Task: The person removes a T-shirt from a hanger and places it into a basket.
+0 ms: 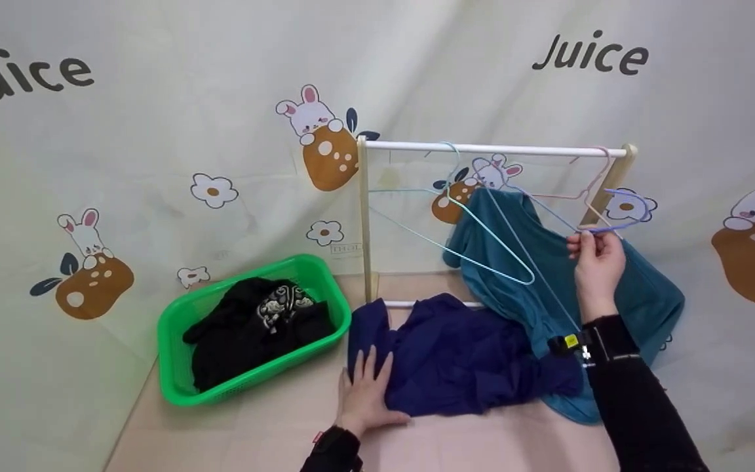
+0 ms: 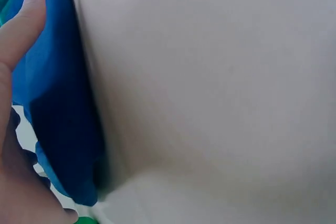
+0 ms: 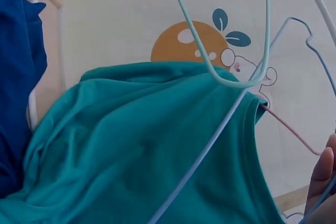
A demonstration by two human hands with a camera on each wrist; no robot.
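Right hand [image 1: 597, 262] pinches the blue wire hanger [image 1: 620, 213], hook pointing right; left hand [image 1: 364, 393] rests flat, fingers straight, on the navy garment [image 1: 463, 360].

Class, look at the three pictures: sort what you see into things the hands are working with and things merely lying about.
In use:
right hand pinching the blue hanger
teal garment draped on that hanger
left hand resting flat on the navy garment

Lying about:
green basket holding black clothes
light blue hanger and pink hanger on the rack rail
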